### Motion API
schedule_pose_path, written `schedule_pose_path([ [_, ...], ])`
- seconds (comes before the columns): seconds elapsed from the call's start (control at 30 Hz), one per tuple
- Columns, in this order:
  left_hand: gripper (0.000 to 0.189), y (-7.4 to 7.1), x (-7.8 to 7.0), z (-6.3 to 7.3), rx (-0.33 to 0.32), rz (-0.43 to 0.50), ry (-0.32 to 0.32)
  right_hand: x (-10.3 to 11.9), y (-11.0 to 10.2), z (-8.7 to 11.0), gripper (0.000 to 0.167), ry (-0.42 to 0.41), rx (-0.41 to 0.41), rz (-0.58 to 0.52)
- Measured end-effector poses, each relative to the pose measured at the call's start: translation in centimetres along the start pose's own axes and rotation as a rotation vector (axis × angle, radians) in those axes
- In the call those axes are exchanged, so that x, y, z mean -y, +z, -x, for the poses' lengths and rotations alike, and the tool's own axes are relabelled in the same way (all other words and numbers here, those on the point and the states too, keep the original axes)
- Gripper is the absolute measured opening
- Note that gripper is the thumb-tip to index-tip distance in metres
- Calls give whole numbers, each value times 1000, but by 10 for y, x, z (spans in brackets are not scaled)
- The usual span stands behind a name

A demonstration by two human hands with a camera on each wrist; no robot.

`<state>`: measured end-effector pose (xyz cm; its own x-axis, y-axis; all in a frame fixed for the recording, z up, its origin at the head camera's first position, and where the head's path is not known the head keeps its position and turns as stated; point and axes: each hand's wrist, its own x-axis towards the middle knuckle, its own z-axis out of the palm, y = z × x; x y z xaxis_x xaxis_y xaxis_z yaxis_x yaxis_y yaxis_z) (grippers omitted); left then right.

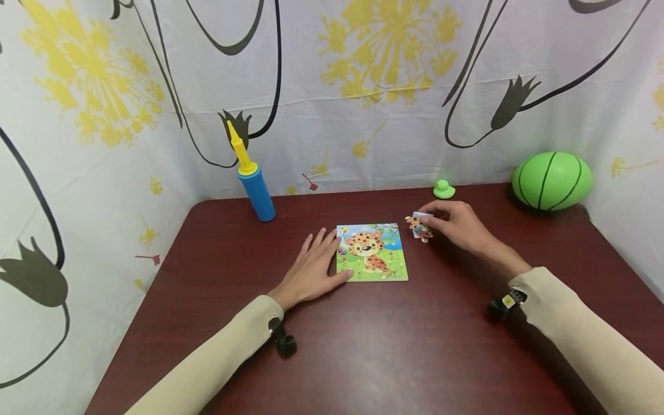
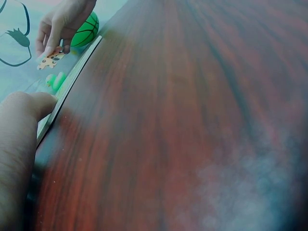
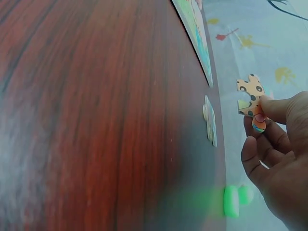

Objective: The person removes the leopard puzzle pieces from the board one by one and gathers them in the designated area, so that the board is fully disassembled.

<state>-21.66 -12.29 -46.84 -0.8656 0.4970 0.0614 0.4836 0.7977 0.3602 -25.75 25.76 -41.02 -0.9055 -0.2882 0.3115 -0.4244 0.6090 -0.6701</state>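
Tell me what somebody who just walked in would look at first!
Probably the big green ball with dark lines, at the far right of the dark red, wood-grained table. Next, maybe the colourful square puzzle board with a spotted cartoon animal, under the thumb of the left hand, or the blue cylinder with a pointed yellow top, far left. Right of the board, the right hand pinches a spotted orange puzzle piece.
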Motion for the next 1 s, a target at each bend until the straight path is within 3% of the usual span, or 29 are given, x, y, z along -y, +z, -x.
schedule_pose_path([
  [0.6, 101, 0, 1, 0, -4, -2, 1, -27, -16, 8, 17, 73, -32, 54],
  [1.0, 100, -1, -1, 1, -2, -1, 3, -46, -26, 14, 17, 58, -4, 131],
])
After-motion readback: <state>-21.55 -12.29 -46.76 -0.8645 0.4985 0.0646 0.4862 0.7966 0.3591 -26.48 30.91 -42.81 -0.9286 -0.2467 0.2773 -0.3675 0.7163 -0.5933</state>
